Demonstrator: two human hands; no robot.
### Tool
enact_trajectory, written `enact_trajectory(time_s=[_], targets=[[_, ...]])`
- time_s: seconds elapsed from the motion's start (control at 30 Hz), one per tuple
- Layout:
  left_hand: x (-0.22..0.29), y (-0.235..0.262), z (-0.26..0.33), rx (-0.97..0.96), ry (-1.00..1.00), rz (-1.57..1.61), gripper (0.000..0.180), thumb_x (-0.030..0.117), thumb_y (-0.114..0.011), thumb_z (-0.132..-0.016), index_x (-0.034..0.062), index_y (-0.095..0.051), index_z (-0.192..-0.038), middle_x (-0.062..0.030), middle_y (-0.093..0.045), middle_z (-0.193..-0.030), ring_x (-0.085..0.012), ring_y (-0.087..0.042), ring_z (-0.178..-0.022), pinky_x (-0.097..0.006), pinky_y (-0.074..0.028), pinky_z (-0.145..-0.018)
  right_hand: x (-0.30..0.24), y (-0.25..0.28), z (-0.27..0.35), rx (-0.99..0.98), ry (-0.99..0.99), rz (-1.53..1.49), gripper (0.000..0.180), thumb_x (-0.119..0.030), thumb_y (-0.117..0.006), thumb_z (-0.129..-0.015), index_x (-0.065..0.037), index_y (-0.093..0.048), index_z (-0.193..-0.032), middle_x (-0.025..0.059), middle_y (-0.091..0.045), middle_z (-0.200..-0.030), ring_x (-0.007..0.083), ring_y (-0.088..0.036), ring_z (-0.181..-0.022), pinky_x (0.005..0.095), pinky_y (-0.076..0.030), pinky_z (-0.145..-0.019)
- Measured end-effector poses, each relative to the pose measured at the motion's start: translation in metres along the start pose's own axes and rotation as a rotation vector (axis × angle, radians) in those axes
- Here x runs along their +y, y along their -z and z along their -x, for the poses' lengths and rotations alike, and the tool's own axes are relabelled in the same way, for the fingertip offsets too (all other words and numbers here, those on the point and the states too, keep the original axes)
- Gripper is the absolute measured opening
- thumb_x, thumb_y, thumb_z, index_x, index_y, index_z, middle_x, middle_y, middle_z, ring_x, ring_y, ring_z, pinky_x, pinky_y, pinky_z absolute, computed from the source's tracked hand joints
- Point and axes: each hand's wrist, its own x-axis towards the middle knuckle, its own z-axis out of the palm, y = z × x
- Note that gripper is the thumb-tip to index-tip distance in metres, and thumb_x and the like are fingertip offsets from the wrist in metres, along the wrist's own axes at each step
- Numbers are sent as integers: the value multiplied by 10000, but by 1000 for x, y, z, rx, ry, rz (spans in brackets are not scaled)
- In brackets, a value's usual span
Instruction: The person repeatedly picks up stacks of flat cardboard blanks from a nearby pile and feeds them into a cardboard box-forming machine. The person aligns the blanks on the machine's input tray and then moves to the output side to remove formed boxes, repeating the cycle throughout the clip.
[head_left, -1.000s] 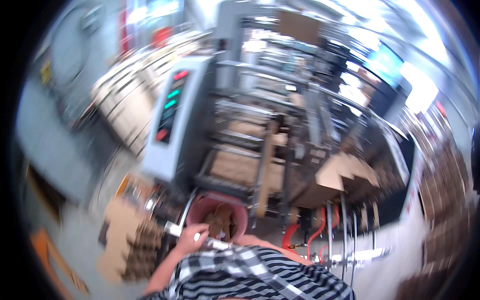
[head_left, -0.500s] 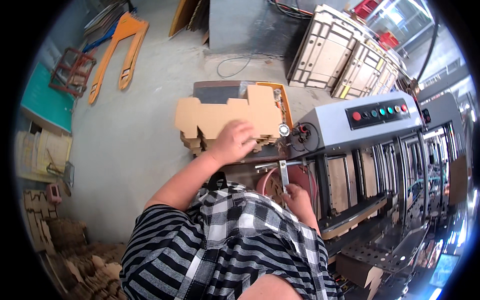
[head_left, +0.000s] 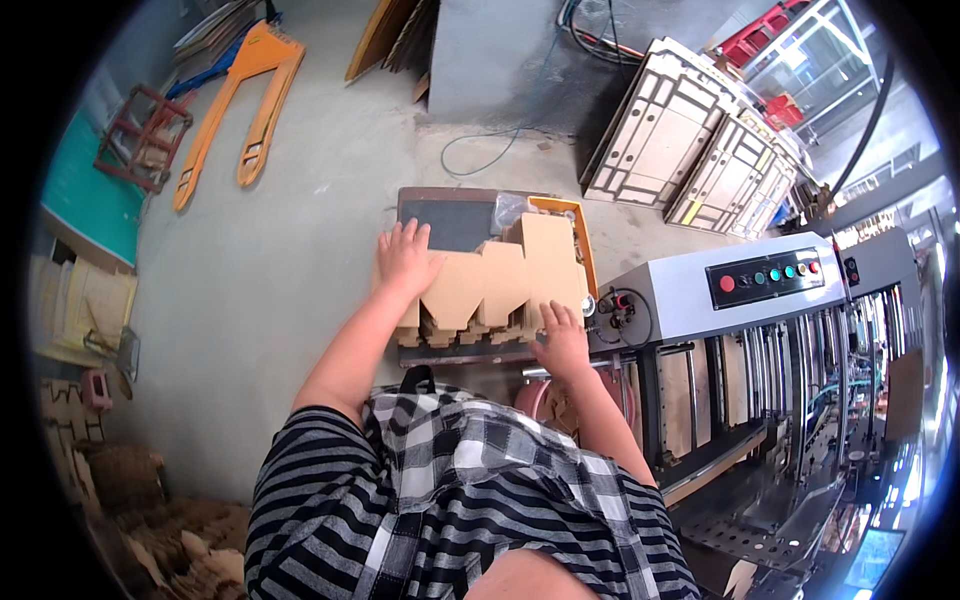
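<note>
A stack of brown die-cut cardboard blanks (head_left: 500,275) lies on a dark-topped table (head_left: 445,222) in front of me. My left hand (head_left: 405,262) rests on the stack's left end, fingers stretched out and pointing away from me. At the stack's near right corner is my right hand (head_left: 562,340), its fingers apart against the cardboard edge. Neither hand grips anything. Below the top blank, the edges of the lower ones show unevenly along the near side. Part of the left end is hidden under my left hand.
Right of the table stands a grey machine (head_left: 690,290) with a button panel (head_left: 765,278). A yellow tray (head_left: 588,240) and a clear plastic bag (head_left: 511,210) border the stack. Under the near right edge sits a pink bucket (head_left: 530,398). An orange pallet jack (head_left: 262,95) stands far left.
My left hand has moved left to the stack's left end. My right hand has come up from beside the bucket to the stack's near right corner. The top blank now lies differently.
</note>
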Motion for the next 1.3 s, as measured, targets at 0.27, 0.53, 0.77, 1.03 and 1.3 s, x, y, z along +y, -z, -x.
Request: enact_trajectory(time_s=[0.27,0.53,0.77,1.03,1.3], targets=[[5,-31,1,-94,-39,14,591,472,-522,-873,78,-505,-1314,-123,-458,-1395,-319,-228,-1398,-553,-84,-1137,-5,-7,-6,-54,-34,67,639,-326,-739,-692,-105,-502,-1242,79,-486,-1303,296,-420,-1243,457,-379,-987],[3,-32,-1,-23,-73,64,551,439,-565,-849,49,-559,-1239,-130,-515,-1321,-353,-231,-1389,-563,-67,-1133,13,-13,-46,64,-124,13,244,-299,-607,-806,-104,-650,-948,69,-629,-962,275,-568,-1009,439,-411,-889],[4,-33,-1,19,-92,68,518,421,-593,-830,40,-598,-1181,-143,-563,-1254,-368,-257,-1373,-588,-68,-1123,30,-32,-96,273,-246,75,561,-372,-564,-846,-86,-470,-1319,171,-399,-1404,344,-326,-1328,508,-271,-1066],[7,-29,-3,-70,-66,71,536,421,-575,-834,30,-582,-1201,-139,-566,-1252,-364,-219,-1387,-580,-24,-1129,27,-44,-101,223,-290,32,604,-467,-425,-919,-130,-380,-1418,134,-311,-1484,319,-212,-1395,527,-148,-1121],[9,-26,-3,-63,-83,62,498,391,-569,-838,26,-584,-1176,-160,-580,-1218,-388,-258,-1364,-581,-62,-1125,26,-41,-100,202,-312,40,603,-480,-407,-923,-134,-384,-1417,122,-301,-1493,301,-196,-1405,511,-134,-1128]])
